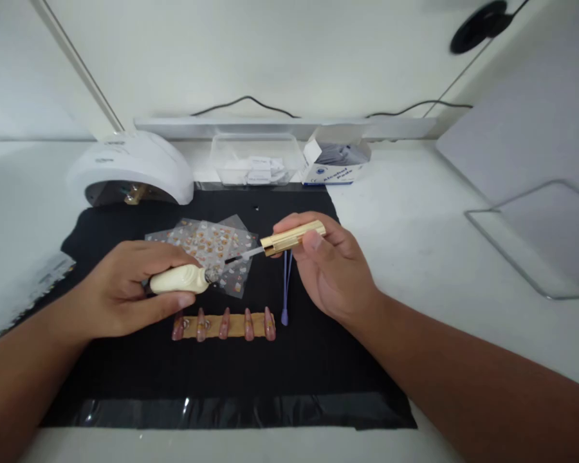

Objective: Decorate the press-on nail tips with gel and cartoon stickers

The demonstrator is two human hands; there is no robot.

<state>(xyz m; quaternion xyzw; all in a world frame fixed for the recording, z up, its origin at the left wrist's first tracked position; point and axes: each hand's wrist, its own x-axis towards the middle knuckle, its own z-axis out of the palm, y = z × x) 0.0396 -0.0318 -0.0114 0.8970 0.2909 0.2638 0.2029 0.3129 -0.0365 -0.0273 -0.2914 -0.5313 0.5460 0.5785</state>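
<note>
My left hand (130, 289) is closed around a cream nail polish bottle (178, 280), tipped sideways with its uncapped neck toward the right. In my right hand (325, 263) is the bottle's gold cap with brush (289, 238); the dark brush tip is out of the bottle, close to its mouth. Below them, several pinkish press-on nails (224, 323) stand in a row on a tan strip (238, 326). Patterned clear sticker sheets (217, 241) lie partly behind the bottle. A purple tweezer-like tool (285, 289) lies under my right hand.
A black mat (212, 379) covers the white table (395, 212). At the back stand a white domed nail lamp (135, 161), a clear plastic box (255, 161) with packets and an open alcohol pads box (335, 161). On the right is a grey panel with a wire stand (511, 257).
</note>
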